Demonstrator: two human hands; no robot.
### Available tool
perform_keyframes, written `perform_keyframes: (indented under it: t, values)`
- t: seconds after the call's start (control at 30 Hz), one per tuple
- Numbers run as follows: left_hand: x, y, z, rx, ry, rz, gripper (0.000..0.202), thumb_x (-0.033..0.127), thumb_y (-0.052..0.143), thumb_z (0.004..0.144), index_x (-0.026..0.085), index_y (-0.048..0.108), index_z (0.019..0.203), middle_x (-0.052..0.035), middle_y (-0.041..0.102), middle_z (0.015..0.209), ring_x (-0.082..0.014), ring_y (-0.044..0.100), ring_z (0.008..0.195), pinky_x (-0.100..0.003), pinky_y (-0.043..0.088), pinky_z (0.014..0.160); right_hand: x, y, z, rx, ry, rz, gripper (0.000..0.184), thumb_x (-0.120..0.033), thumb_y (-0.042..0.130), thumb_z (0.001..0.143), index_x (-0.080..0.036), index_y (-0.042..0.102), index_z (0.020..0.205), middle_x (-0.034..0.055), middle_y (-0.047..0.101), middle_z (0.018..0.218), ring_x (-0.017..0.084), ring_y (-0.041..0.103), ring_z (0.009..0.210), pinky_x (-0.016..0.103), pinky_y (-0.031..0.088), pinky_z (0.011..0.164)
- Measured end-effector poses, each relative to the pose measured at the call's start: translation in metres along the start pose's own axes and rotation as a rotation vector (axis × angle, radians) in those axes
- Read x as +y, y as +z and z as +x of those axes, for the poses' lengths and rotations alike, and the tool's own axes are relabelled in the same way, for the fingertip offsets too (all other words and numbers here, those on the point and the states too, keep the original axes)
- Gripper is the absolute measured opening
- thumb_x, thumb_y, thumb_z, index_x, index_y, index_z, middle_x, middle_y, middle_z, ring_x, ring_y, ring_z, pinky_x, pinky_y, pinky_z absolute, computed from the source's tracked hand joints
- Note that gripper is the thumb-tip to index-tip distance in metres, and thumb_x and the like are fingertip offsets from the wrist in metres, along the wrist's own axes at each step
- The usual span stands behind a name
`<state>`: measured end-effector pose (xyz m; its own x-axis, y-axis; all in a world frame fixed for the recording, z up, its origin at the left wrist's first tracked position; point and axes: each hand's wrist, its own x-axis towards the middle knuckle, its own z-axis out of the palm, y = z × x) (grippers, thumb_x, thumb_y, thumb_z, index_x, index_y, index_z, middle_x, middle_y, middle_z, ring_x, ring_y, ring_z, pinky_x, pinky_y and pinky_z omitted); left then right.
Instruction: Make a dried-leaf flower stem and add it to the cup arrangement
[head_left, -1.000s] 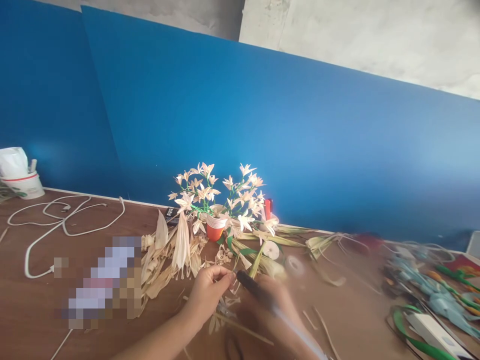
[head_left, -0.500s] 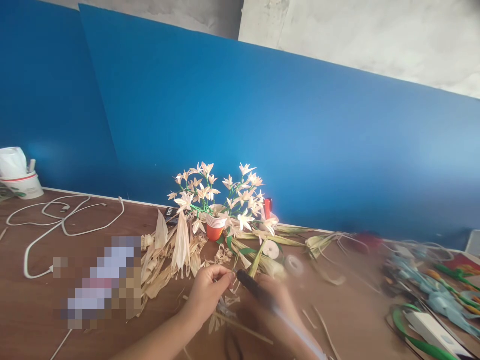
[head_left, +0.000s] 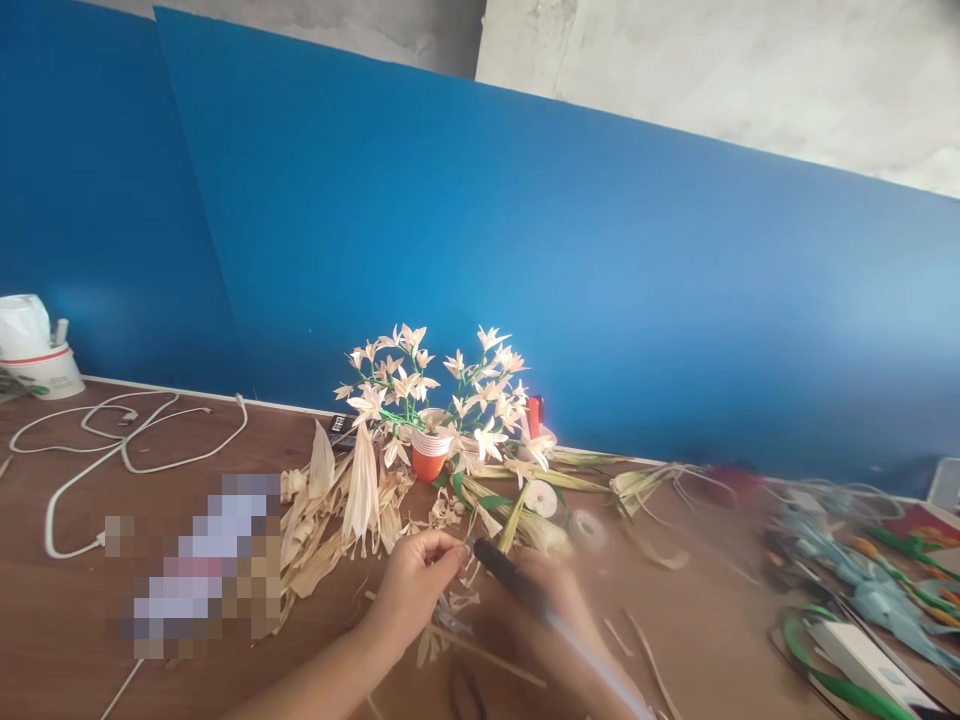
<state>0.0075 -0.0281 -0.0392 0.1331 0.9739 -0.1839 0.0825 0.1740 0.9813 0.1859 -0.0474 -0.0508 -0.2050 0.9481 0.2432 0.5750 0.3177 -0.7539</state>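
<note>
My left hand (head_left: 415, 585) is closed in a pinch on a small dried-leaf piece (head_left: 459, 556) low in the middle of the view. My right hand (head_left: 544, 608), blurred, grips a dark stick-shaped tool (head_left: 504, 569) whose tip points at that pinch. Just beyond them lies a heap of pale dried leaf strips (head_left: 352, 500). Behind the heap stands an orange paper cup (head_left: 430, 456) holding a bunch of cream leaf-made flowers (head_left: 435, 385) on green stems.
The brown table (head_left: 712, 630) carries a white cable (head_left: 120, 450) at left, a white tub (head_left: 45, 372) at far left, tape rolls (head_left: 589, 528), a red lighter (head_left: 535, 415), and green and teal ribbon clutter (head_left: 862, 600) at right. A blue panel (head_left: 525, 280) backs the table.
</note>
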Motion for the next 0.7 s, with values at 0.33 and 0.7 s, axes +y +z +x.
perform_keyframes:
  t: [0.33, 0.7]
  values:
    - [-0.0014, -0.0008, 0.0001, 0.006, 0.036, 0.039, 0.029, 0.043, 0.054, 0.071, 0.018, 0.063, 0.059, 0.0006, 0.058, 0.055, -0.0149, 0.048, 0.053, -0.025, 0.035, 0.054, 0.0018, -0.0008, 0.0003, -0.006, -0.040, -0.066, 0.033, -0.044, 0.065, 0.077, -0.015, 0.064, 0.061, 0.0019, 0.056, 0.063, 0.013, 0.050, 0.053, 0.024, 0.041, 0.051]
    - [-0.0070, -0.0016, 0.0023, 0.027, 0.099, 0.104, 0.026, 0.039, 0.052, 0.073, 0.019, 0.059, 0.057, 0.0016, 0.053, 0.054, -0.0153, 0.047, 0.052, -0.025, 0.034, 0.053, 0.0044, 0.0001, 0.0003, -0.011, -0.064, -0.085, 0.032, -0.043, 0.065, 0.076, -0.015, 0.062, 0.060, 0.0015, 0.054, 0.061, 0.012, 0.049, 0.051, 0.023, 0.039, 0.049]
